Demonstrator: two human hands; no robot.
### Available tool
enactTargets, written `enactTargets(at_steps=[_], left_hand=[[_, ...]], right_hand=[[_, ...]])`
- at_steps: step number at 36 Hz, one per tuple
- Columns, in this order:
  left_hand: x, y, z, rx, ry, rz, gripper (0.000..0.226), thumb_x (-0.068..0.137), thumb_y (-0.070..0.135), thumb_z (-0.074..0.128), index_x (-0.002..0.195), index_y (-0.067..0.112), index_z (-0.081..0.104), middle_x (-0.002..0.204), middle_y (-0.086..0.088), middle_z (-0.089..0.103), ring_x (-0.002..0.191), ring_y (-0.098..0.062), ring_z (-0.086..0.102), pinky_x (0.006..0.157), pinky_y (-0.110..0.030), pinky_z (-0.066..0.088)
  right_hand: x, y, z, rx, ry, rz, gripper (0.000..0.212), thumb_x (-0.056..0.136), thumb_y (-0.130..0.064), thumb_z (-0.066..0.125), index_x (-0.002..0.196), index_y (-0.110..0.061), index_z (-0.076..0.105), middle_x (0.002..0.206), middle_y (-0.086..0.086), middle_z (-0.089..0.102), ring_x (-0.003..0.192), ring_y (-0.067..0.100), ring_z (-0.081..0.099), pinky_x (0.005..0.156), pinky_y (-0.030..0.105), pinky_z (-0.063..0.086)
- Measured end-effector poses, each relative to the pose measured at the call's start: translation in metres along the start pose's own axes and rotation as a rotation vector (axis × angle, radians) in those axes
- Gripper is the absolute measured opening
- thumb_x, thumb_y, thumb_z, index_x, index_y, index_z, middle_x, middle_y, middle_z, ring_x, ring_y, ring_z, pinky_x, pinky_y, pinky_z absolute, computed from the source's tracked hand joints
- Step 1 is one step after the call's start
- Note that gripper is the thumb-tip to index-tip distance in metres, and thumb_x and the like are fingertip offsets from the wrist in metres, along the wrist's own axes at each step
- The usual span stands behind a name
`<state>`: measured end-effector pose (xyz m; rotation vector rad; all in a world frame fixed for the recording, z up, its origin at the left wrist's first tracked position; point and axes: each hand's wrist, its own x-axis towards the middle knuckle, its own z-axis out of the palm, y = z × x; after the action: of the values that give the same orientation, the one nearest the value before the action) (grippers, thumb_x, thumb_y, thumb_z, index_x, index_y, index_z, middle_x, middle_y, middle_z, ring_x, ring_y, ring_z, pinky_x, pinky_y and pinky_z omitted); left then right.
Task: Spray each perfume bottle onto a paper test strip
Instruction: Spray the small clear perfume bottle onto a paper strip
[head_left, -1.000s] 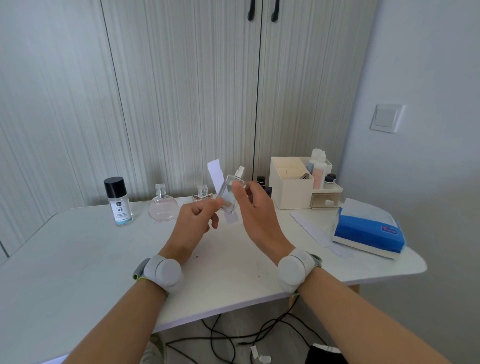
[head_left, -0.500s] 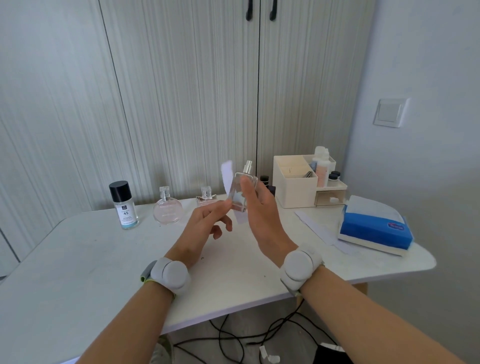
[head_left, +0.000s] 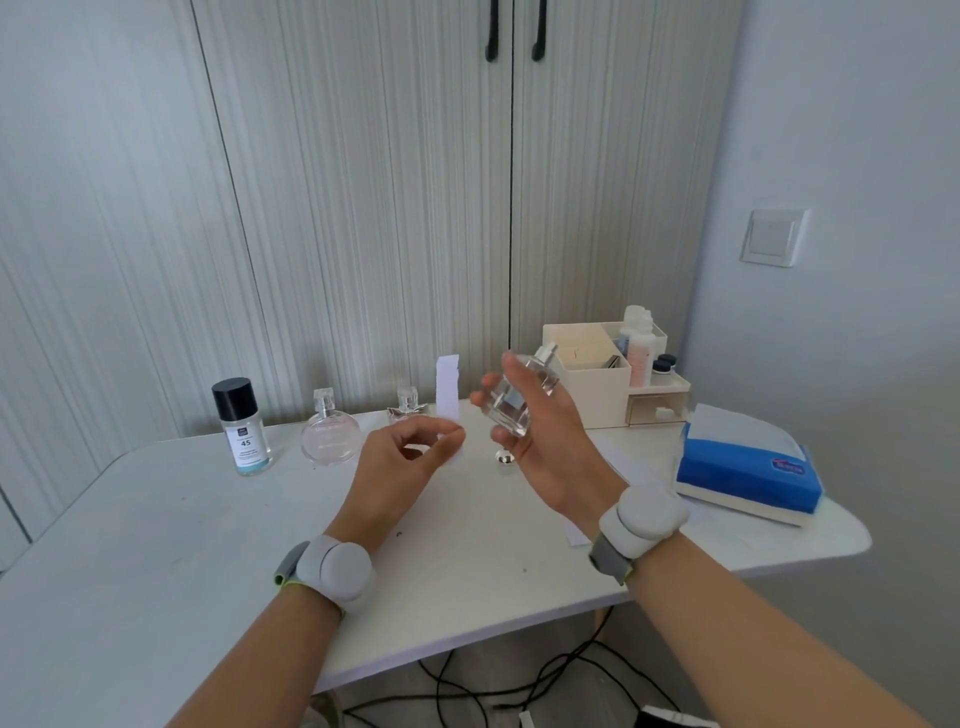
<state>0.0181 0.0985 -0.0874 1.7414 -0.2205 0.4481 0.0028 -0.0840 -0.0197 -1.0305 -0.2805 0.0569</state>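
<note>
Above the white counter, my left grip pinches a paper test strip upright. My right grip, just right of it, clasps a tilted clear perfume bottle.

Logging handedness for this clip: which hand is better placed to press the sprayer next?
Right. The right hand grips the clear perfume bottle, with a fingertip close to its sprayer. The left hand is occupied pinching the paper test strip upright beside it.
</note>
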Motion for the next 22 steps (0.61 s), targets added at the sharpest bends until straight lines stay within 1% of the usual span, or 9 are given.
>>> enactTargets(at_steps=[2, 3, 6, 9, 11, 13, 17, 19, 22], left_hand=[[0.001, -0.002, 0.002, -0.046, -0.018, -0.013, 0.003, 0.096, 0.016, 0.08, 0.099, 0.014, 0.082, 0.092, 0.003, 0.08, 0.087, -0.015, 0.077, 0.091, -0.034, 0.06], [0.0, -0.002, 0.002, -0.083, -0.039, -0.022, 0.003, 0.098, 0.012, 0.078, 0.1, 0.009, 0.079, 0.096, -0.002, 0.079, 0.09, -0.019, 0.08, 0.092, -0.034, 0.063], [-0.001, -0.001, 0.004, -0.146, -0.098, -0.026, 0.006, 0.1, 0.005, 0.073, 0.106, 0.006, 0.073, 0.11, -0.018, 0.073, 0.09, -0.033, 0.083, 0.085, -0.033, 0.067], [-0.001, -0.002, 0.002, -0.144, -0.07, -0.02, 0.025, 0.098, 0.005, 0.076, 0.12, 0.01, 0.067, 0.111, -0.024, 0.073, 0.085, -0.037, 0.082, 0.079, -0.034, 0.068], [0.001, -0.003, 0.002, -0.143, -0.028, -0.038, 0.04, 0.096, 0.006, 0.078, 0.131, 0.012, 0.061, 0.108, -0.023, 0.075, 0.082, -0.037, 0.082, 0.076, -0.034, 0.068], [0.002, -0.003, 0.002, -0.13, -0.002, -0.048, 0.048, 0.094, 0.007, 0.08, 0.136, 0.015, 0.057, 0.107, -0.021, 0.076, 0.08, -0.035, 0.082, 0.075, -0.034, 0.068], [0.003, -0.006, 0.002, -0.025, 0.038, -0.02, 0.048, 0.093, 0.008, 0.082, 0.137, 0.016, 0.064, 0.104, -0.017, 0.077, 0.076, -0.028, 0.082, 0.078, -0.034, 0.068], [0.003, -0.007, 0.002, 0.014, 0.047, -0.008, 0.046, 0.093, 0.008, 0.083, 0.135, 0.014, 0.067, 0.102, -0.015, 0.077, 0.075, -0.025, 0.082, 0.079, -0.033, 0.068], [0.001, -0.005, 0.001, 0.053, 0.051, 0.013, 0.03, 0.093, 0.011, 0.083, 0.123, 0.01, 0.076, 0.096, -0.009, 0.081, 0.074, -0.019, 0.081, 0.075, -0.022, 0.063]], right_hand=[[0.0, 0.002, -0.002, 0.017, 0.003, 0.028, 0.015, 0.1, -0.033, 0.068, 0.105, -0.021, 0.061, 0.091, 0.002, 0.073, 0.086, 0.018, 0.072, 0.054, 0.022, 0.051], [0.0, 0.003, -0.003, 0.041, 0.0, 0.045, 0.017, 0.098, -0.035, 0.069, 0.103, -0.021, 0.061, 0.091, 0.003, 0.072, 0.084, 0.018, 0.071, 0.055, 0.023, 0.052], [0.002, 0.008, -0.005, 0.149, 0.014, 0.129, 0.04, 0.089, -0.057, 0.071, 0.1, -0.019, 0.061, 0.086, 0.005, 0.065, 0.077, 0.019, 0.065, 0.063, 0.03, 0.059], [0.003, 0.009, -0.008, 0.189, -0.008, 0.2, 0.061, 0.085, -0.08, 0.059, 0.087, -0.019, 0.066, 0.082, 0.007, 0.064, 0.073, 0.022, 0.062, 0.063, 0.034, 0.059], [0.003, 0.009, -0.01, 0.134, -0.023, 0.206, 0.069, 0.085, -0.086, 0.049, 0.079, -0.02, 0.067, 0.079, 0.006, 0.064, 0.07, 0.022, 0.06, 0.06, 0.031, 0.056], [0.001, 0.01, -0.009, 0.061, -0.023, 0.205, 0.07, 0.087, -0.087, 0.045, 0.079, -0.02, 0.066, 0.076, 0.006, 0.062, 0.065, 0.022, 0.059, 0.055, 0.029, 0.05], [-0.002, 0.013, -0.004, -0.061, 0.007, 0.228, 0.068, 0.09, -0.083, 0.046, 0.081, -0.017, 0.062, 0.072, 0.007, 0.06, 0.059, 0.02, 0.056, 0.051, 0.026, 0.045], [-0.003, 0.015, -0.002, -0.135, 0.038, 0.239, 0.068, 0.091, -0.08, 0.046, 0.079, -0.016, 0.064, 0.07, 0.007, 0.061, 0.057, 0.02, 0.057, 0.051, 0.026, 0.046], [-0.004, 0.017, 0.004, -0.216, 0.069, 0.205, 0.068, 0.094, -0.076, 0.046, 0.075, -0.014, 0.065, 0.068, 0.009, 0.062, 0.055, 0.021, 0.057, 0.051, 0.026, 0.048]])
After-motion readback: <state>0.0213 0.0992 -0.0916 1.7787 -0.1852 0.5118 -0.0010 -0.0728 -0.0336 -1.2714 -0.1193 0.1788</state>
